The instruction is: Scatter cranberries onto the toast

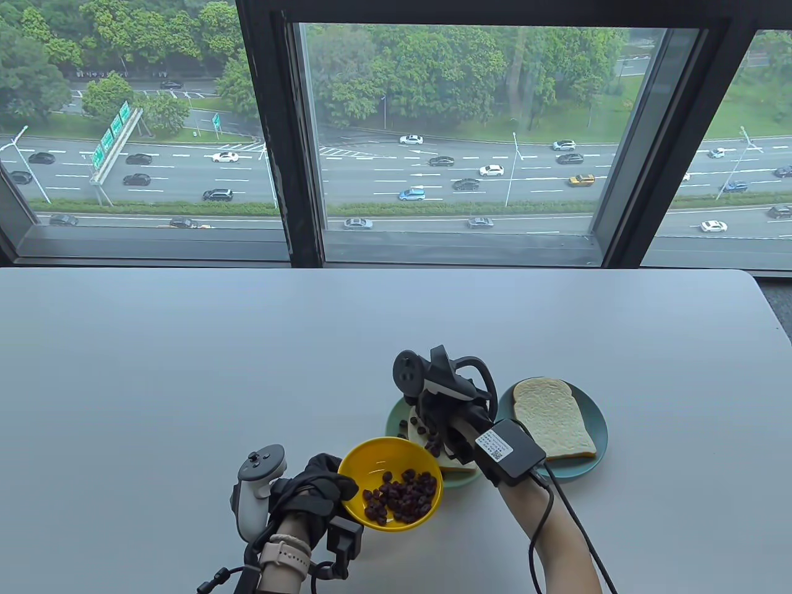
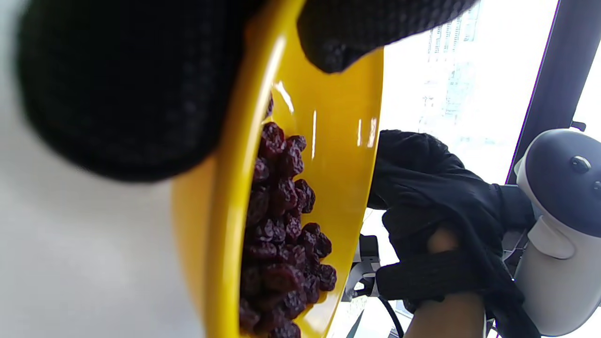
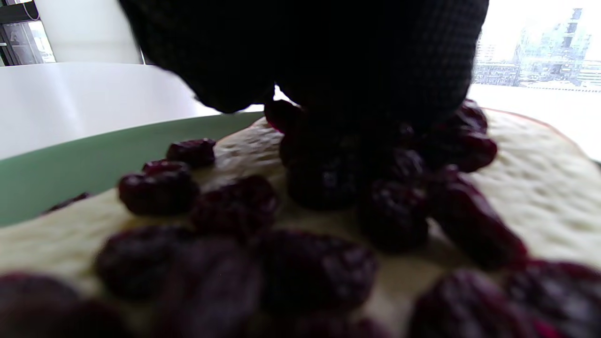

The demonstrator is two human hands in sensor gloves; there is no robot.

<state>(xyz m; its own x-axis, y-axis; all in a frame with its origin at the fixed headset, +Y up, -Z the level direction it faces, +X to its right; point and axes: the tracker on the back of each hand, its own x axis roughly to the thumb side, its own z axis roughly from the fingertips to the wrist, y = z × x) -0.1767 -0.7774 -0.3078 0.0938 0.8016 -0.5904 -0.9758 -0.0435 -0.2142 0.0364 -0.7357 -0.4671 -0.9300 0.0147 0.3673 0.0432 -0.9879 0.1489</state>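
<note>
My left hand (image 1: 322,489) grips the rim of a yellow bowl (image 1: 396,458) of dark cranberries (image 1: 401,498) and holds it tilted; the left wrist view shows the bowl (image 2: 338,117) and berries (image 2: 281,234) close up. My right hand (image 1: 442,427) is down on a toast slice (image 1: 458,468) on a green plate (image 1: 396,417), just beyond the bowl. In the right wrist view its bunched fingertips (image 3: 328,61) press on a heap of cranberries (image 3: 235,202) lying on the toast (image 3: 530,188). The hand hides most of this toast in the table view.
A second plate (image 1: 597,433), blue-green, holds a plain toast slice (image 1: 550,421) to the right of my right hand. The white table (image 1: 185,371) runs back to a window. A cable trails from my right wrist.
</note>
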